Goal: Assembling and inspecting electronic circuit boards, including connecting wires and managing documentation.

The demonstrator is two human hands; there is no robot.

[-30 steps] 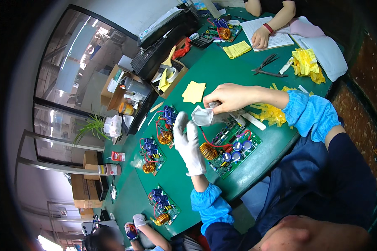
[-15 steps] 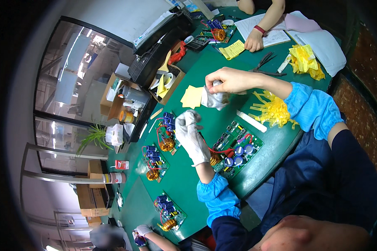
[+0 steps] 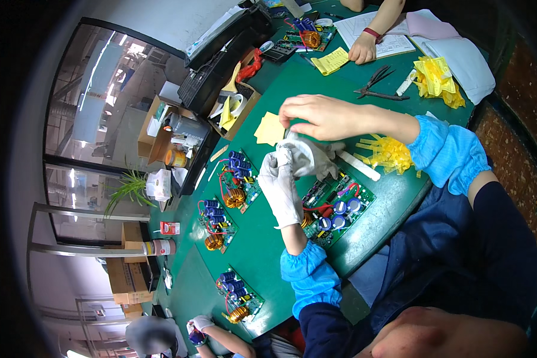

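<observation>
Head view: left hand [image 3: 280,186], already gloved, pinches the cuff of a second white glove [image 3: 309,156] w/ bare right hand [image 3: 323,116], just above the near circuit board [image 3: 334,209] (green table [image 3: 262,262]). Gloving-up step, I'd say; next needs the cuff spread so right fingers slide in.

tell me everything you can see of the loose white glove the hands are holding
The loose white glove looks like thin, soft fabric, crumpled and limp. It hangs just above the green table, over the near circuit board. The bare right hand pinches its top edge; the gloved left hand touches its left side.
</observation>
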